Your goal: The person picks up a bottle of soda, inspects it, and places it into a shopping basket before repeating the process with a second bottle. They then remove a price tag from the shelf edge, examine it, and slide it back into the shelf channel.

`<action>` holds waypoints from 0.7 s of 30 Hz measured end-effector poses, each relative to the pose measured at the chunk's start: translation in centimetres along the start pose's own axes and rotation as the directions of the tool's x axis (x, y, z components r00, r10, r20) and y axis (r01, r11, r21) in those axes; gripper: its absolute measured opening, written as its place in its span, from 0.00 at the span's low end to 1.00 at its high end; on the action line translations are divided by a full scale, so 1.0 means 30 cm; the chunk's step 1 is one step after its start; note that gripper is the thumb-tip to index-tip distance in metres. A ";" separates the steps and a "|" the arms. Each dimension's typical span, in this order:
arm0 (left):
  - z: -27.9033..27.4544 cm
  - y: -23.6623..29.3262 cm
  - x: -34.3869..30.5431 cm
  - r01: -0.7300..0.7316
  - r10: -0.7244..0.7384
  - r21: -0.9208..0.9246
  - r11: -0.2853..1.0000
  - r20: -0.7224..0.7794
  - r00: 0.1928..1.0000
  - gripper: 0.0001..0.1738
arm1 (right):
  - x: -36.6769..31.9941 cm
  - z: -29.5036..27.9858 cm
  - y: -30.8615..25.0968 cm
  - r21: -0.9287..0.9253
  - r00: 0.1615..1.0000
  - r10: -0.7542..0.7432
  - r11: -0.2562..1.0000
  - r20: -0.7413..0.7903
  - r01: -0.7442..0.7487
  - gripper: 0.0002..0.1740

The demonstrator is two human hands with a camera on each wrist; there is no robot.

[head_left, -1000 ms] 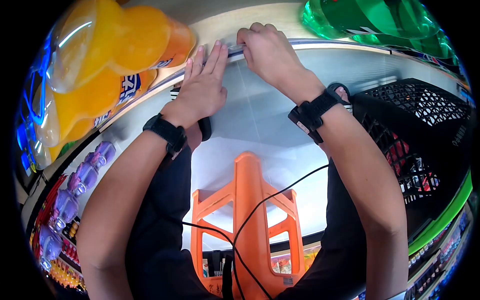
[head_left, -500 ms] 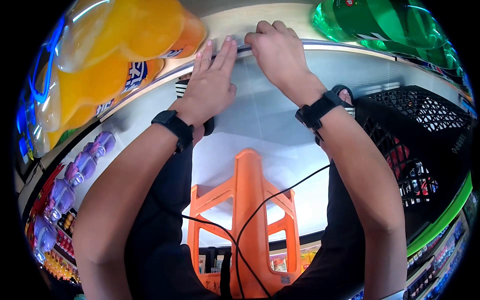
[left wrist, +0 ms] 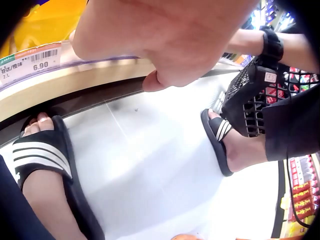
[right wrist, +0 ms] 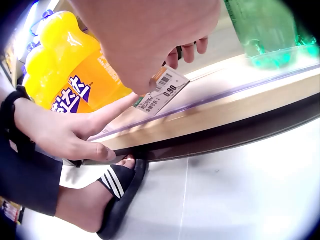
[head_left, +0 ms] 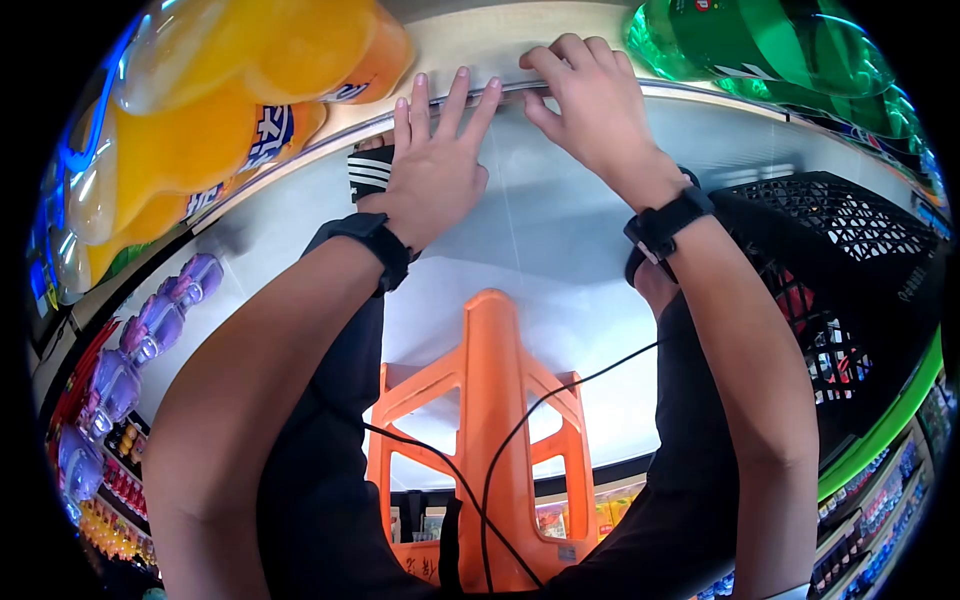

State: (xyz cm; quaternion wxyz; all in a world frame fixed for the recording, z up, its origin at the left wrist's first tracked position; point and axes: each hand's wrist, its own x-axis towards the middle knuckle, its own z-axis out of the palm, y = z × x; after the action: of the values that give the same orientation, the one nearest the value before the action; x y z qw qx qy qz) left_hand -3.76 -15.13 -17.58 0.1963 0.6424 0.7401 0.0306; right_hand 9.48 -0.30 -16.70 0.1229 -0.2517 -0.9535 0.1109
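In the right wrist view, a paper price label (right wrist: 165,90) marked 6.90 stands tilted at the shelf's front edge. My right hand (head_left: 598,112) pinches it, thumb at its near corner and the other fingers curled behind. My left hand (head_left: 435,175) lies beside it with fingers straight and spread, fingertips on the clear label strip along the shelf edge (head_left: 700,92). Another price label (left wrist: 37,65), also 6.90, sits in the strip below the orange soda in the left wrist view.
Large orange soda bottles (head_left: 270,55) stand on the shelf at left, green bottles (head_left: 760,40) at right. Below are an orange plastic stool (head_left: 492,400), a black basket (head_left: 840,215) at right, sandalled feet, and a dark cable (head_left: 570,385) across the middle.
My right hand has shifted right along the shelf edge, its thumb and forefinger now farther apart. The left hand's fingers have spread wider, reaching slightly to the right.
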 end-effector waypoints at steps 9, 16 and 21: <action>-0.045 0.039 0.026 0.011 -0.016 0.071 0.997 0.066 0.998 0.46 | -0.017 -0.013 0.053 -0.006 0.996 0.039 0.999 0.084 -0.039 0.07; -0.053 0.039 0.045 -0.069 0.067 0.059 0.996 0.043 0.997 0.44 | -0.035 0.010 0.061 0.069 0.991 0.130 0.989 0.044 -0.133 0.03; -0.058 0.050 0.043 -0.048 0.039 0.105 0.993 0.084 0.996 0.44 | -0.025 0.006 0.060 0.005 0.994 0.105 0.994 0.025 -0.105 0.02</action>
State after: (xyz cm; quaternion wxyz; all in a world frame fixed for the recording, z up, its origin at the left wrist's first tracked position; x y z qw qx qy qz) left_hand -3.05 -13.26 -15.85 0.1912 0.6687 0.7179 -0.0313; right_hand 10.87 0.82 -17.50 0.1059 -0.2998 -0.9401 0.1231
